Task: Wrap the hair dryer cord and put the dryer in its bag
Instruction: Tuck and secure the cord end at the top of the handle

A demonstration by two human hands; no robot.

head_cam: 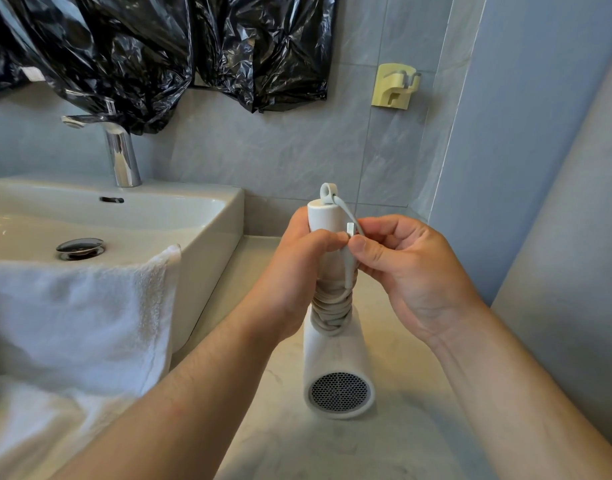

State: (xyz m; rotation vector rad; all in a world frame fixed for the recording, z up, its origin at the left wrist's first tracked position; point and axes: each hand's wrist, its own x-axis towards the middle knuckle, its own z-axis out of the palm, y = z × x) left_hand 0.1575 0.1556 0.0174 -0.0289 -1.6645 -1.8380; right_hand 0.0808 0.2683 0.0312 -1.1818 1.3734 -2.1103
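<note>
A pale stone counter point(332, 452) runs beside a white sink point(207, 216) under grey tiled walls. Over it is the hair dryer point(335, 358), handle upright, mesh end toward the camera, cord point(332, 306) coiled round the handle. The left grip point(297, 271) curls round the handle; the right grip point(401, 268) pinches the plug point(349, 271).

Bare left forearm point(193, 393) at lower left of the frame, bare right forearm point(512, 382) at lower right. Left hand point(297, 268), right hand point(412, 271) bare; short nails on the fingers point(365, 251).

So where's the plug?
In the head view, centre: the plug lies against the dryer handle, pinched by the right hand, right of the sink.
</note>
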